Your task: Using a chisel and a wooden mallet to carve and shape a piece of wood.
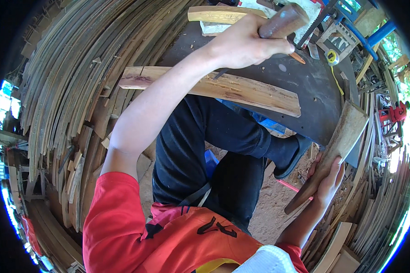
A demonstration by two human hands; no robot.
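Note:
My left hand (243,43) is closed round a chisel (284,22) with a thick round wooden handle. The chisel's dark blade shows below the fist, at the upper face of a long, slightly curved wooden board (255,93). A saw-like cut crosses the board near its left end, and my left forearm hides part of it. Off to the right, my right hand (330,182) grips a wooden mallet (344,136) by its narrower lower end. The mallet is one flat, club-shaped piece, tilted with its broad end up, apart from the chisel.
The board rests on a dark worktable (300,100) over my bent leg. A second curved board (223,14), a handsaw (318,23), an orange pencil (298,58) and a yellow tape measure (332,57) lie farther back. Stacked wooden strips (86,59) fill the left side.

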